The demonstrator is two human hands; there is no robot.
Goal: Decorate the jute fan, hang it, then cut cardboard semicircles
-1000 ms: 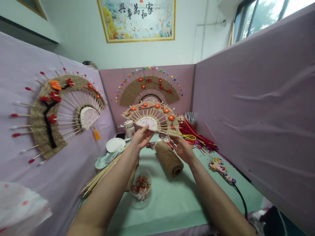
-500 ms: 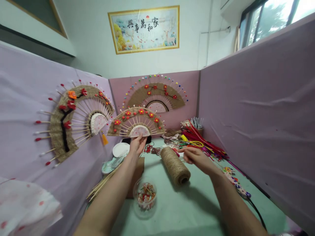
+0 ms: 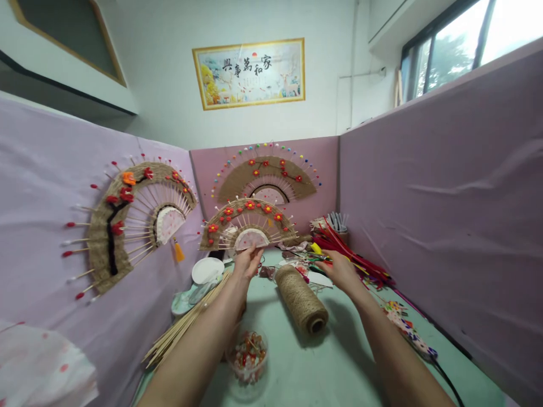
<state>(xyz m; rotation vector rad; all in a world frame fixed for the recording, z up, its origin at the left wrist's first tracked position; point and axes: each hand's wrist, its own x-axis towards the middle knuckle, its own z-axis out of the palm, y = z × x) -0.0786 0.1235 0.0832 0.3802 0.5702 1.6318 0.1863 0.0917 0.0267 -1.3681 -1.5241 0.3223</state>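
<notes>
My left hand [image 3: 247, 263] grips a small half-round fan [image 3: 250, 215] by its white base dotted with pink. The fan has a twine-wrapped band, thin stick ribs and red flowers with yellow centres. My right hand [image 3: 341, 270] reaches among the craft supplies at the back right, its fingers stretched out and apart by a yellow item [image 3: 316, 249]. Whether the fingertips touch anything there is unclear. Between my arms lies a big spool of twine [image 3: 302, 299] on its side. Near my left forearm stands a clear tub of beads [image 3: 248, 359].
Larger fans hang on the left wall [image 3: 106, 237] and back wall [image 3: 269, 169]. Thin wooden sticks [image 3: 182, 322] and a white plate [image 3: 207, 270] lie at left. Red craft stems [image 3: 360, 260] and a flower-patterned strip with a black cord [image 3: 409, 333] are at right.
My right hand has shifted forward from beside the twine spool into the supplies, its fingers extending. The fan in my left hand has moved slightly right. The view has tilted up a little.
</notes>
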